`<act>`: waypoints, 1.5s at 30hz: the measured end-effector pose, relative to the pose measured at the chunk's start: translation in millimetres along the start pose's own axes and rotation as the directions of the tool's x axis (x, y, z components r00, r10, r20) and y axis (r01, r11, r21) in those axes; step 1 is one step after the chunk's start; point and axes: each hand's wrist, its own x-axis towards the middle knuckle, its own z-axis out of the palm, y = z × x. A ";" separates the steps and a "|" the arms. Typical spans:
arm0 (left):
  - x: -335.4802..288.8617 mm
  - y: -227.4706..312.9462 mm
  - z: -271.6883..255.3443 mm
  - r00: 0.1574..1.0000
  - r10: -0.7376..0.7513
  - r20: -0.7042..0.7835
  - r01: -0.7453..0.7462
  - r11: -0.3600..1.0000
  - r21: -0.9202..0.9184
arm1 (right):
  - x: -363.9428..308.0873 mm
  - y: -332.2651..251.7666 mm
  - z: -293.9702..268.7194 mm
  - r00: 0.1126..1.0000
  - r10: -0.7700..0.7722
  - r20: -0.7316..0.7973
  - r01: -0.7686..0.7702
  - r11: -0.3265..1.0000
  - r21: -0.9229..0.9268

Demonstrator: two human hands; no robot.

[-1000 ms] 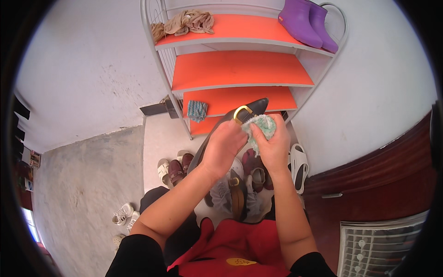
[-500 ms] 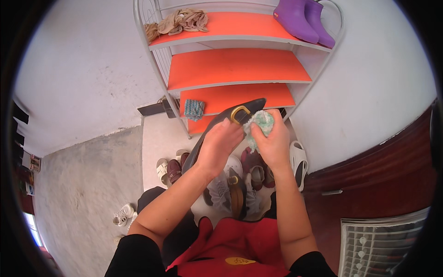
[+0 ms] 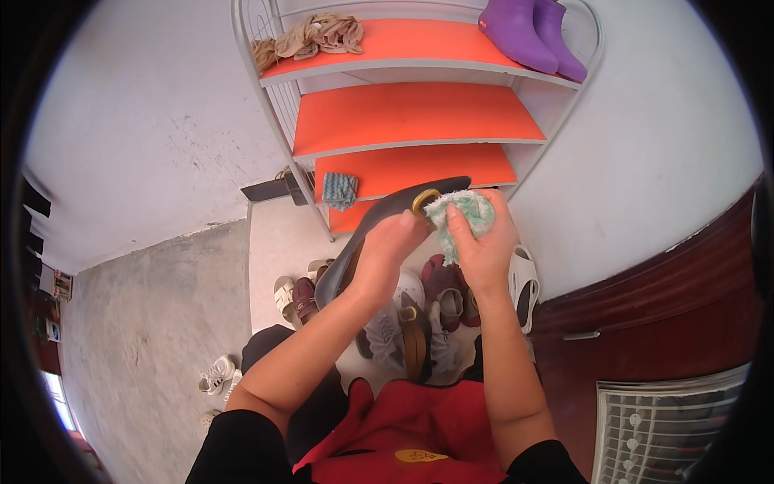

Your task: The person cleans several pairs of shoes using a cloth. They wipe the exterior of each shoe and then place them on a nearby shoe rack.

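Note:
My left hand is closed around a dark pointed shoe with a gold buckle near its toe. The shoe is held in the air, tilted, toe up and to the right. Bunched in my right hand is a green-and-white cloth, its edge against the shoe beside the buckle. A similar dark shoe with a gold buckle stands on the floor between my knees. My left hand hides part of the held shoe's opening.
Ahead stands a rack with orange shelves, bearing a brown cloth bundle, purple boots and a folded blue-grey cloth. Several shoes lie below, including maroon ones and a white slipper. White sneakers lie left. A dark red wooden panel is at right.
The shoe has turned slightly, its toe shifting a little right and down. My right hand and the cloth have moved slightly right, with more of the cloth showing.

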 end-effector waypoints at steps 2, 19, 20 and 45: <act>0.1 -8.1 -4.3 1.000 -0.013 0.006 0.013 0.999 0.038 | 0.3 -1.3 3.9 0.994 -0.088 0.064 0.096 0.988 -0.124; 0.5 4.2 4.1 0.999 -0.021 0.034 0.026 0.986 -0.164 | 10.6 -1.1 -10.0 0.957 0.238 -0.169 -0.197 0.954 0.225; 1.7 5.2 2.8 0.999 -0.018 0.048 0.027 0.984 -0.176 | 12.9 -2.0 -13.6 0.944 0.299 -0.139 -0.238 0.910 0.340; 6.2 18.1 -8.4 0.996 0.080 0.045 -0.082 0.996 0.045 | 23.8 2.2 -35.6 0.883 0.436 0.171 -0.466 0.782 0.414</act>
